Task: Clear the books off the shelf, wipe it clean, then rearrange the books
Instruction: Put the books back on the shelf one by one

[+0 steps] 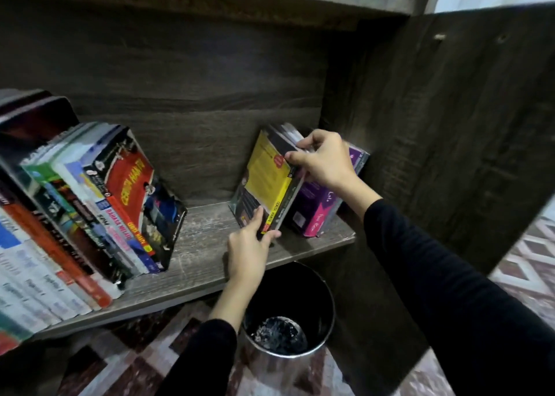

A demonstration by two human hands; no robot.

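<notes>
The shelf (195,245) is a dark wood-grain board with a back panel, a side wall (450,125) at the right and another board above.

On its left half a long row of books (75,215) stands spine-out, tilted with the tops to the left. The last book in the row shows a red cover reading "Cerita Hantu". A bare stretch of board lies between this row and a small cluster at the right end, next to the side wall.

Under the shelf, on a patterned red and white floor (135,359), stands a round bin (288,320). It has a dark inside and something crumpled and shiny at the bottom.

The cluster leans with its tops to the right. A yellow book (267,173) is on its left face, thin dark books are pressed behind that, and a purple book (315,209) is nearest the wall. All have their lower ends on the board. How many thin books there are cannot be told.

2 arms in black sleeves reach in. The right hand (324,161) is at the top of the cluster. Its thumb presses the yellow book's upper corner and its fingers curl over the tops of the books behind, pinching them together. The left hand (249,251) comes up from below the board and grips the lower end of the yellow book. Its fingers lie curled on the cover and its thumb is on the spine side.
</notes>
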